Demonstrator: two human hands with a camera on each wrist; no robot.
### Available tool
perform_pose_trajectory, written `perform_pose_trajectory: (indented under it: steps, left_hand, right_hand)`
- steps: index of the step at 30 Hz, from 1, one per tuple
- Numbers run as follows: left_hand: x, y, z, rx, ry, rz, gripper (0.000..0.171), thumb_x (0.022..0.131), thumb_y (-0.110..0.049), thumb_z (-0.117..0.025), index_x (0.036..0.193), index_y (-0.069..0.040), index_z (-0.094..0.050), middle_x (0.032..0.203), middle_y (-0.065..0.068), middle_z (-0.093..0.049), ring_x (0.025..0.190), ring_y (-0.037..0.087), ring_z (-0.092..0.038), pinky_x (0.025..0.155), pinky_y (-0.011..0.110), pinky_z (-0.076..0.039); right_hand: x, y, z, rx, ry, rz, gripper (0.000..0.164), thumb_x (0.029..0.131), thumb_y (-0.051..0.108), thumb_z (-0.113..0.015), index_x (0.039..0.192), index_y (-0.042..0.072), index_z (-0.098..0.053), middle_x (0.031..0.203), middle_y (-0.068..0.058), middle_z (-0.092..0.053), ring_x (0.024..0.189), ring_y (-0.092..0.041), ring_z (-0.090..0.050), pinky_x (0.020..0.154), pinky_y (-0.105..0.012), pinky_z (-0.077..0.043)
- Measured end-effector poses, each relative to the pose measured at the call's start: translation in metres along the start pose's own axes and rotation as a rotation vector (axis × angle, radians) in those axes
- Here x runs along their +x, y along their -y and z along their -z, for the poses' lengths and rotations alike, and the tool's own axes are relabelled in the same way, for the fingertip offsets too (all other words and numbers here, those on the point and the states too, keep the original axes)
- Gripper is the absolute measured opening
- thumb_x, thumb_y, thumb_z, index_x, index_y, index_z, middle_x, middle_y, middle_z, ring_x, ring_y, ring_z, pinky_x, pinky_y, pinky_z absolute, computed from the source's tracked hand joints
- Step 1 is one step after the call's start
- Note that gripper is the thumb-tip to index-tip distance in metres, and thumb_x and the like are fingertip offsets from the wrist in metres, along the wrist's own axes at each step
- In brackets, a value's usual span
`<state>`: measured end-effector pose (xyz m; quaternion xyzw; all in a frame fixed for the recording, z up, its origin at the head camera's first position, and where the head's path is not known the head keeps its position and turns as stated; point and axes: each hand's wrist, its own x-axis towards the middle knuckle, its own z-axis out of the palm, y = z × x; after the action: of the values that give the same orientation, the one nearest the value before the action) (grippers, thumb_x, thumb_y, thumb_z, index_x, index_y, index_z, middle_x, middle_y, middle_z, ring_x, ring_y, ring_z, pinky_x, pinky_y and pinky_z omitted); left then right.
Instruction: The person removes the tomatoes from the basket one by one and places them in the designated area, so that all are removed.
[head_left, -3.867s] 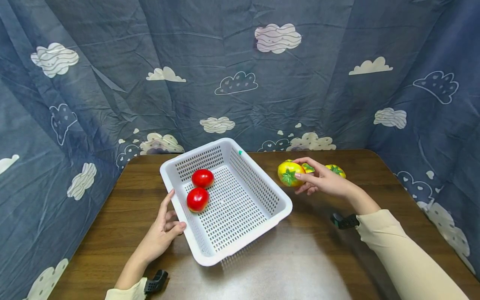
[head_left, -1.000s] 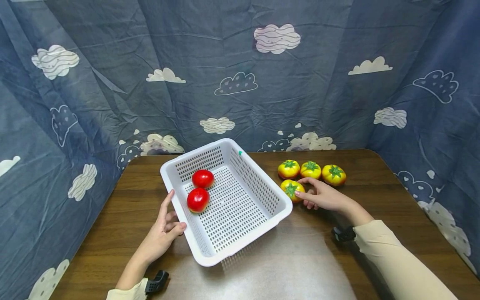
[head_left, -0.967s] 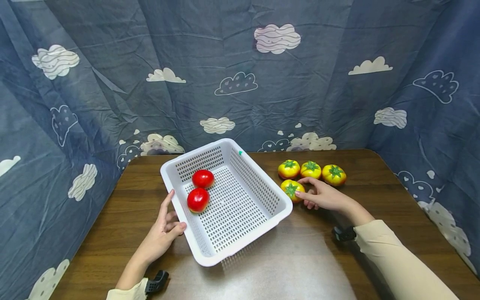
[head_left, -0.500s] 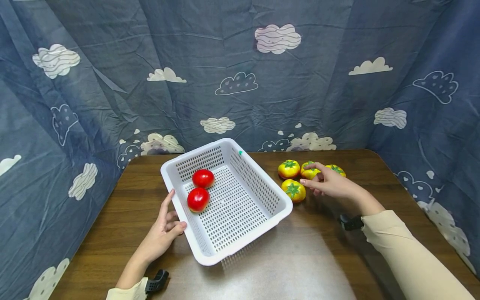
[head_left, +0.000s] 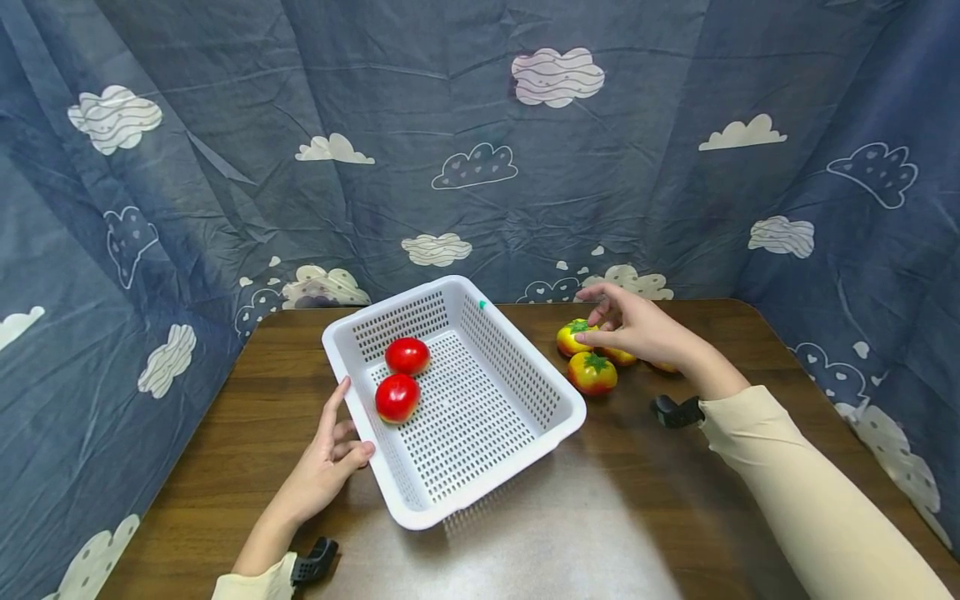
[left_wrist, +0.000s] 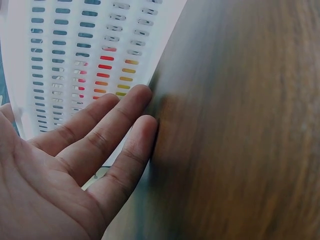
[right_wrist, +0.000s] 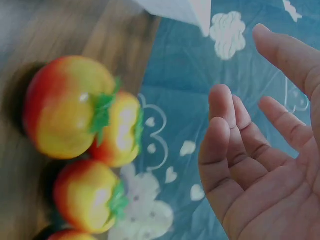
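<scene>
A white perforated basket (head_left: 480, 417) sits askew on the table, two red tomatoes (head_left: 397, 397) lying against each other at its left side. My left hand (head_left: 322, 467) rests on the basket's left edge, its extended fingers along the outer wall in the left wrist view. To the right of the basket, my right hand (head_left: 637, 329) hovers over a group of yellow-and-red tomatoes with green leafy tops, thumb and fingers spread, holding nothing. The front tomato (head_left: 592, 374) stands apart from the hand; behind it is another tomato (head_left: 573, 340). The hand partly hides the others.
The brown wooden table (head_left: 570, 517) ends at the back against a dark blue cloud-patterned cloth (head_left: 480, 208), which also hangs at both sides. The basket's right corner stands close to the front tomato.
My right hand has let go of the front tomato, drawn back, then lifted over the back row. That tomato has shifted slightly and tipped. My left hand and the basket stay put.
</scene>
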<state>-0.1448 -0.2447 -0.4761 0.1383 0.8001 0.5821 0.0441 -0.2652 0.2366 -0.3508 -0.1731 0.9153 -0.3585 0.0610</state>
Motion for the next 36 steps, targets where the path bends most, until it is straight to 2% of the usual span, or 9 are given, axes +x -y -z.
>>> perform_pose_trajectory:
  steps: [4, 11, 18, 23, 29, 36]
  left_hand:
    - [0.000, 0.000, 0.000, 0.001, 0.001, 0.006, 0.098, 0.105, -0.013, -0.067, 0.173, -0.034, 0.000, 0.145, 0.035, -0.058, 0.110, 0.024, -0.078, 0.088, 0.035, -0.065]
    - [0.000, -0.002, 0.000, -0.002, 0.001, 0.005, 0.097, 0.105, -0.013, -0.066, 0.173, -0.033, 0.000, 0.145, 0.036, -0.058, 0.108, 0.019, -0.077, 0.087, 0.032, -0.064]
    - [0.000, -0.002, 0.000, -0.007, -0.005, 0.000, 0.097, 0.105, -0.012, -0.066, 0.173, -0.033, 0.000, 0.145, 0.036, -0.057, 0.106, 0.014, -0.077, 0.085, 0.027, -0.063]
    - [-0.001, -0.001, 0.000, -0.010, -0.006, -0.008, 0.097, 0.105, -0.011, -0.065, 0.173, -0.032, 0.000, 0.143, 0.037, -0.058, 0.104, 0.008, -0.075, 0.084, 0.027, -0.063]
    - [0.000, -0.001, -0.001, -0.013, -0.003, -0.014, 0.097, 0.105, -0.010, -0.064, 0.173, -0.032, 0.001, 0.143, 0.038, -0.057, 0.103, 0.006, -0.075, 0.084, 0.027, -0.063]
    - [0.000, -0.001, -0.001, -0.011, -0.006, -0.012, 0.097, 0.105, -0.011, -0.065, 0.173, -0.031, 0.000, 0.143, 0.038, -0.057, 0.103, 0.006, -0.075, 0.084, 0.026, -0.063]
  right_hand:
    - [0.009, 0.013, -0.004, -0.002, 0.008, 0.033, 0.069, 0.095, 0.035, -0.084, 0.152, 0.015, -0.051, 0.117, -0.012, -0.069, 0.102, -0.024, -0.067, 0.094, -0.035, -0.055]
    - [0.022, 0.034, -0.013, 0.010, 0.034, 0.109, 0.066, 0.094, 0.025, -0.086, 0.150, 0.011, -0.052, 0.114, -0.014, -0.067, 0.097, -0.025, -0.070, 0.082, -0.030, -0.060]
    - [0.034, 0.055, -0.031, 0.030, 0.081, 0.146, 0.063, 0.093, 0.023, -0.086, 0.148, 0.016, -0.055, 0.116, -0.012, -0.068, 0.098, -0.021, -0.071, 0.090, -0.037, -0.059]
    - [0.042, 0.069, -0.046, 0.073, 0.132, 0.192, 0.065, 0.092, 0.016, -0.086, 0.149, 0.013, -0.054, 0.117, -0.018, -0.069, 0.097, -0.021, -0.073, 0.087, -0.037, -0.059]
    - [0.052, 0.086, -0.063, 0.071, 0.176, 0.218, 0.066, 0.090, 0.012, -0.087, 0.150, 0.015, -0.057, 0.124, -0.014, -0.067, 0.104, -0.024, -0.072, 0.089, -0.038, -0.061]
    - [0.064, 0.100, -0.086, 0.101, 0.250, 0.246, 0.065, 0.090, 0.011, -0.087, 0.148, 0.018, -0.061, 0.133, -0.014, -0.066, 0.118, -0.036, -0.072, 0.093, -0.042, -0.064]
